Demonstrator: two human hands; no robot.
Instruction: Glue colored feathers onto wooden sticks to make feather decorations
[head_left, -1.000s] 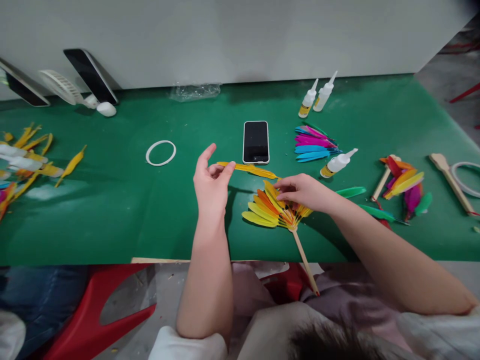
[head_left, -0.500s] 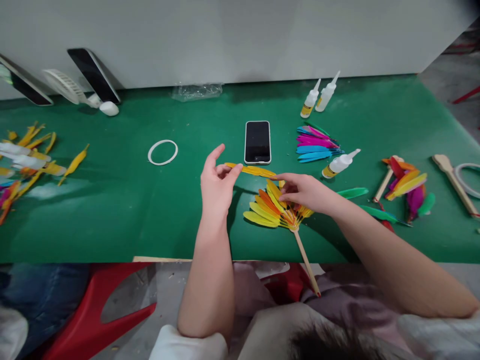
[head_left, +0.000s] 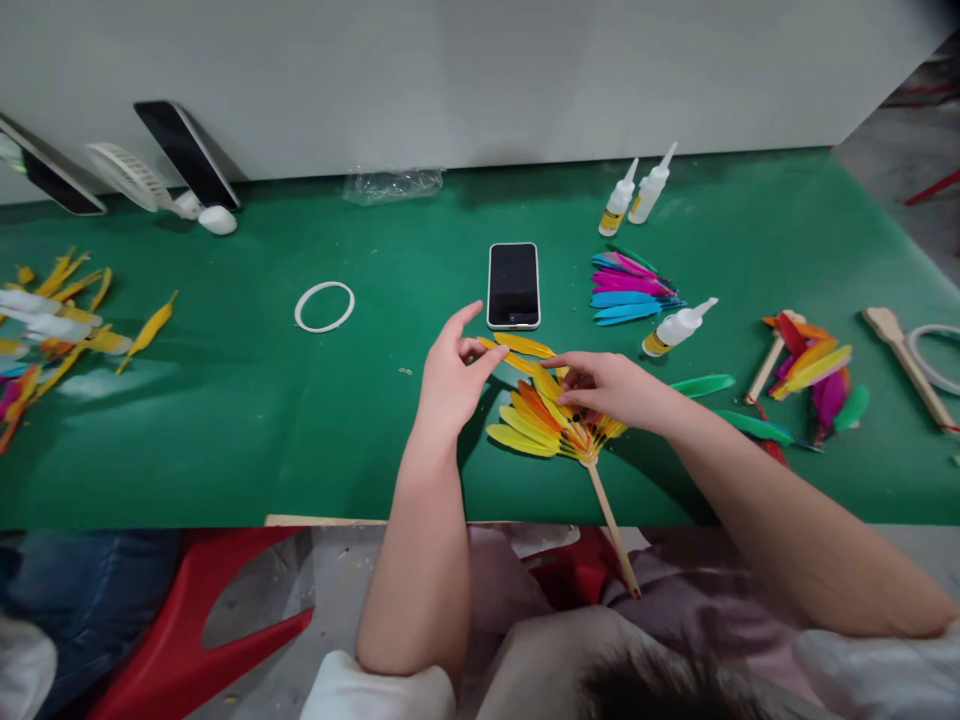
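Observation:
A fan of yellow and orange feathers (head_left: 525, 430) spreads from a wooden stick (head_left: 613, 525) that reaches past the table's front edge. My left hand (head_left: 459, 375) pinches a yellow feather (head_left: 510, 357) between thumb and finger, just left of and above the fan. Another yellow feather (head_left: 525, 344) lies right behind it. My right hand (head_left: 604, 388) is over the fan's upper middle, its fingers curled on the feathers near its centre; they hide part of the fan. A black phone (head_left: 514, 285) lies flat behind my hands.
Pink and blue feathers (head_left: 630, 288) and a glue bottle (head_left: 673, 332) lie at the right, with two upright bottles (head_left: 616, 205) behind. Farther right are colourful feathers (head_left: 814, 370) and a wooden stick (head_left: 907, 365). A white ring (head_left: 324, 307) and yellow feathers (head_left: 75, 300) are left.
My left hand has moved right and slightly toward me, bringing its yellow feather nearer the fan. A second yellow feather now shows apart from it. My right hand has barely moved.

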